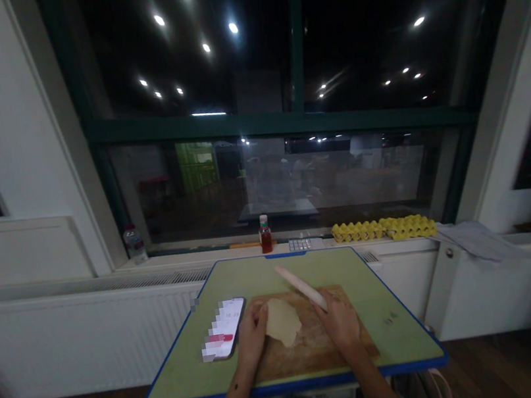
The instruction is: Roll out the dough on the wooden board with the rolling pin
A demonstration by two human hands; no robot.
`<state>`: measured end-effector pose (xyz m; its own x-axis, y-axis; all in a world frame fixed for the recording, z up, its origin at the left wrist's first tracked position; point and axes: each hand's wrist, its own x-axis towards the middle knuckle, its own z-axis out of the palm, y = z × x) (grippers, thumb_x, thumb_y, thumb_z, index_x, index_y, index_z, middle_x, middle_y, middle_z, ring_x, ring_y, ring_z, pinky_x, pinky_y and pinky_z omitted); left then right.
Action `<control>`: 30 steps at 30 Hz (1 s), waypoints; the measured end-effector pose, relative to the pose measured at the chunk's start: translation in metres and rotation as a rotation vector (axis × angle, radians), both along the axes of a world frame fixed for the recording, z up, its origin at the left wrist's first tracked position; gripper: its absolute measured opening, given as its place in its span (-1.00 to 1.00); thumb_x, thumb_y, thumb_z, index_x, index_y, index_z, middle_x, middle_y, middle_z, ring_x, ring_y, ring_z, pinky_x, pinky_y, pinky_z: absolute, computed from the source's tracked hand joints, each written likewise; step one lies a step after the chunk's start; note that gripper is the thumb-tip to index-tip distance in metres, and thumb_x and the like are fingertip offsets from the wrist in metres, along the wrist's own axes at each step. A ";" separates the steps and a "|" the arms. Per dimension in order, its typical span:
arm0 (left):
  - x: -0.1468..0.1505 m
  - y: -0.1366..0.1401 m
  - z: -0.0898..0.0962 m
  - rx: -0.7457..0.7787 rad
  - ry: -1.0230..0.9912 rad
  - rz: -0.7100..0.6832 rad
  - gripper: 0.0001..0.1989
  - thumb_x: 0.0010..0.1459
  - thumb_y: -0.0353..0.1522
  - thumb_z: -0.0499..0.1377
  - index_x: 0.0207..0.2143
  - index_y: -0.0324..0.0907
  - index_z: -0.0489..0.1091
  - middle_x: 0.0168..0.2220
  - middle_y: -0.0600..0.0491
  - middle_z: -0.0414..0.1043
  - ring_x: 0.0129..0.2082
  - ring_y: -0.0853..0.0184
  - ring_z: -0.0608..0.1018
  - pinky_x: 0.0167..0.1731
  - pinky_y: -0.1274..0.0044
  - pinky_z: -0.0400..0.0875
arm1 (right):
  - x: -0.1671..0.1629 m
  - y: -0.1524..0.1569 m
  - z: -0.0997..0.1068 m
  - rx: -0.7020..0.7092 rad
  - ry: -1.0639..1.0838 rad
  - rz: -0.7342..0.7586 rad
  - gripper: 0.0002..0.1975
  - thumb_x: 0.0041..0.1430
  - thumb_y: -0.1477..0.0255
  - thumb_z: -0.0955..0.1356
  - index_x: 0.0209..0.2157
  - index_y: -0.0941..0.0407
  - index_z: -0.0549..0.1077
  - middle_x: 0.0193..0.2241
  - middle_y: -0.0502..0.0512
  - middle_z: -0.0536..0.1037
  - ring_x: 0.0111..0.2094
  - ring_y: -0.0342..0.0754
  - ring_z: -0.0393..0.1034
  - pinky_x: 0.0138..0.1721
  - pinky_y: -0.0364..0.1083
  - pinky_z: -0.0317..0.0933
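A flat, uneven sheet of rolled dough (282, 321) lies on a wooden cutting board (313, 353). At its left edge, my left hand (252, 330) pinches the dough between thumb and fingers. My right hand (338, 322) is closed around the near end of a pale wooden rolling pin (301, 287), right of the dough. The pin slants away to the upper left, its far end over the back of the board; whether it touches the board I cannot tell. Left of my left hand, a phone (224, 330) with a lit screen lies on the table.
The small green table (401, 338) has a blue rim and stands against a radiator (91, 338). On the windowsill behind are a bottle of red liquid (265, 235), yellow egg trays (382, 230) and a clear plastic bottle (135, 245). Papers (476, 240) lie at the right.
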<state>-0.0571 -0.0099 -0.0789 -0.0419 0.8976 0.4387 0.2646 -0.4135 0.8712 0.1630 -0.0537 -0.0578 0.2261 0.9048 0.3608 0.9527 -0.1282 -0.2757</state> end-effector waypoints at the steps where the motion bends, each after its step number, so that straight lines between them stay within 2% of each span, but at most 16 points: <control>1: 0.000 0.001 -0.002 0.002 0.017 -0.008 -0.60 0.16 -0.05 0.07 -0.21 -0.19 0.40 -0.23 -0.05 0.54 -0.22 0.21 0.57 -0.15 0.37 0.47 | 0.000 0.000 0.000 -0.001 0.001 -0.003 -0.65 0.31 0.28 0.25 0.07 0.04 0.42 -0.22 0.14 0.61 -0.24 -0.02 0.53 -0.28 -0.15 0.27; 6: 0.001 0.004 -0.011 0.001 0.154 -0.035 -0.59 0.09 -0.15 0.16 -0.06 -0.17 0.33 -0.06 -0.08 0.50 -0.08 0.20 0.55 -0.05 0.36 0.44 | 0.000 0.001 -0.001 -0.005 0.003 0.002 -0.63 0.32 0.26 0.24 0.08 0.03 0.42 -0.19 0.16 0.60 -0.23 -0.02 0.52 -0.25 -0.13 0.28; 10: 0.002 0.004 -0.011 0.003 0.239 -0.014 -0.63 0.08 -0.15 0.14 -0.11 -0.15 0.39 -0.06 -0.07 0.51 -0.03 0.16 0.53 0.00 0.32 0.41 | 0.000 0.001 -0.001 -0.024 0.007 0.005 -0.62 0.32 0.25 0.23 0.09 0.05 0.41 -0.16 0.18 0.60 -0.20 0.00 0.52 -0.22 -0.11 0.28; 15: 0.003 0.000 -0.006 0.005 0.259 -0.034 -0.67 0.17 -0.16 0.04 -0.14 -0.13 0.43 -0.10 -0.05 0.55 -0.05 0.14 0.54 0.01 0.28 0.39 | 0.000 0.001 0.000 -0.020 0.002 0.005 -0.64 0.32 0.26 0.23 0.06 0.04 0.43 -0.20 0.16 0.61 -0.23 0.00 0.52 -0.26 -0.12 0.27; 19: 0.002 -0.001 -0.006 0.024 0.237 -0.062 -0.67 0.21 -0.20 -0.02 -0.16 -0.13 0.46 -0.11 -0.04 0.55 -0.06 0.17 0.54 0.02 0.30 0.38 | 0.001 0.000 -0.001 -0.019 0.014 0.002 -0.62 0.32 0.24 0.23 0.09 0.03 0.41 -0.20 0.17 0.61 -0.22 -0.01 0.52 -0.25 -0.13 0.26; 30: -0.002 0.000 0.001 0.068 0.024 0.074 -0.62 0.18 -0.14 0.00 -0.18 -0.17 0.46 -0.15 -0.06 0.55 -0.11 0.16 0.54 -0.05 0.30 0.42 | 0.001 0.001 -0.003 0.015 -0.024 0.000 -0.64 0.31 0.25 0.24 0.06 0.04 0.43 -0.23 0.17 0.62 -0.26 -0.02 0.53 -0.28 -0.14 0.26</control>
<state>-0.0592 -0.0098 -0.0782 -0.0956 0.8604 0.5005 0.3174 -0.4502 0.8346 0.1639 -0.0530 -0.0607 0.2176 0.8990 0.3800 0.9590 -0.1245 -0.2546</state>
